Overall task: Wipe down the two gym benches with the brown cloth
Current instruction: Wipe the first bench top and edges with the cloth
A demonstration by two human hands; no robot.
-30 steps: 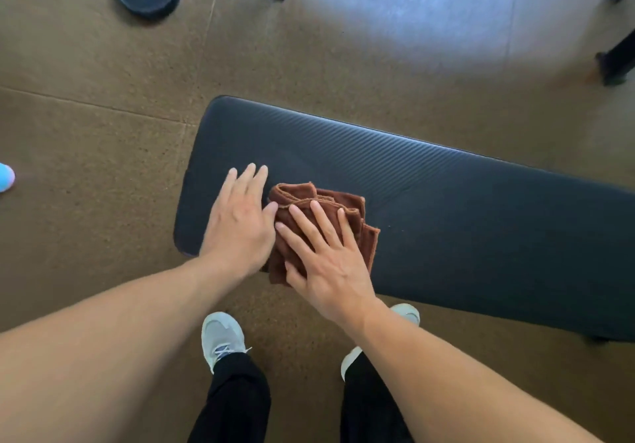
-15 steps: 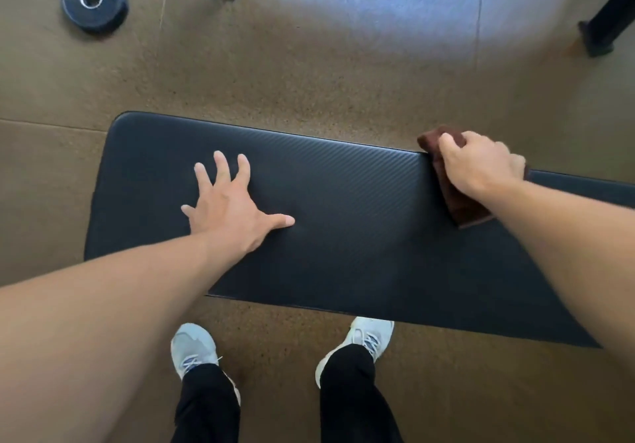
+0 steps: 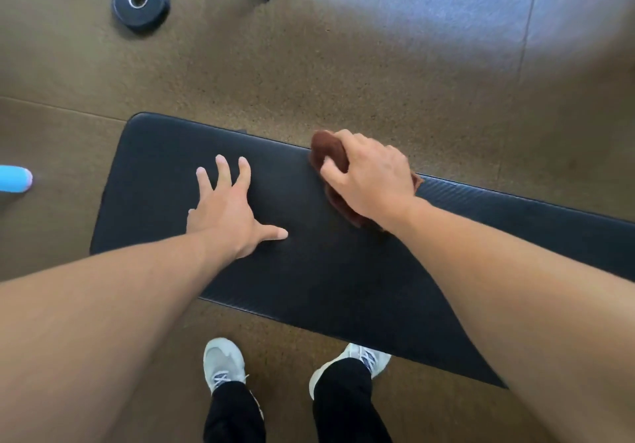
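Ribbed black bench pad (image 3: 309,277), L hand (image 3: 230,216) splayed flat, R hand (image 3: 371,178) clutching bunched brown cloth (image 3: 328,150).

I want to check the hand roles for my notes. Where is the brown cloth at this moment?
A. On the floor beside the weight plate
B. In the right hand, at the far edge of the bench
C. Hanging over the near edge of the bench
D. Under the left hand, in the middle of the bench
B: the right hand has its grip closed on the brown cloth at the far edge of the black bench, while the left hand lies flat and bare.
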